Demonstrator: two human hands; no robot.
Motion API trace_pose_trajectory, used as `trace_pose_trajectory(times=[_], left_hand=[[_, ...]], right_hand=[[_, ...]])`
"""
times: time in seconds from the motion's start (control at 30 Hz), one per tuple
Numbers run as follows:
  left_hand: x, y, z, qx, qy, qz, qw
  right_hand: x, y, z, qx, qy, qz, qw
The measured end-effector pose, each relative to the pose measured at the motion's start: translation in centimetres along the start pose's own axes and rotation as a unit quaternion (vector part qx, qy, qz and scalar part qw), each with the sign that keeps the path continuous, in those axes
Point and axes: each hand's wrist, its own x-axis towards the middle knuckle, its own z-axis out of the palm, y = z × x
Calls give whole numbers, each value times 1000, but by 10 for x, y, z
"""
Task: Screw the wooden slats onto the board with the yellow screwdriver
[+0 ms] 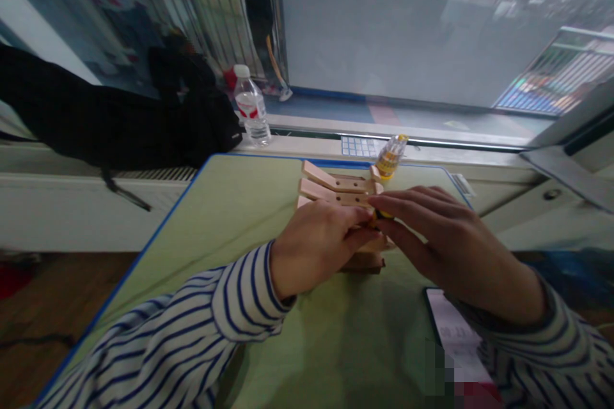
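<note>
Light wooden pieces (326,193) stand on the table in a stacked row, with angled left ends and small dark holes. My left hand (319,243) lies over their near part, with thumb and forefinger pinched at the right end. What those fingertips hold is hidden. From the other side my right hand (432,230) reaches in, its fingertips meeting the left ones. Between thumb and fingers of the right hand shows a bit of a small yellow and black thing (384,214), too covered to name. Below the hands, a darker wooden base part (364,263) shows.
A clear, yellow-capped bottle-like thing (391,156) stands just behind the wooden pieces. A phone (455,326) lies partly under my right forearm. On the sill behind the table (240,204) are a water bottle (252,108) and a black bag (192,115), before a window.
</note>
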Motion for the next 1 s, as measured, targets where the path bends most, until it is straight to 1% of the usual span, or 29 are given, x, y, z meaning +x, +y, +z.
trace_pose_trajectory(times=[0.43,0.63,0.87,1.0], left_hand=[[0,2,-1,-16,-28,14,999],[0,3,-2,-3,-25,15,1000],[0,2,1,11,11,0,1000],[-2,-1,0,19,2,-1,1000]], right_hand=[[0,1,0,-5,11,12,1000],[1,1,2,-6,17,6,1000],[3,-2,-1,-2,14,4,1000],[2,-3,-2,8,-1,17,1000]])
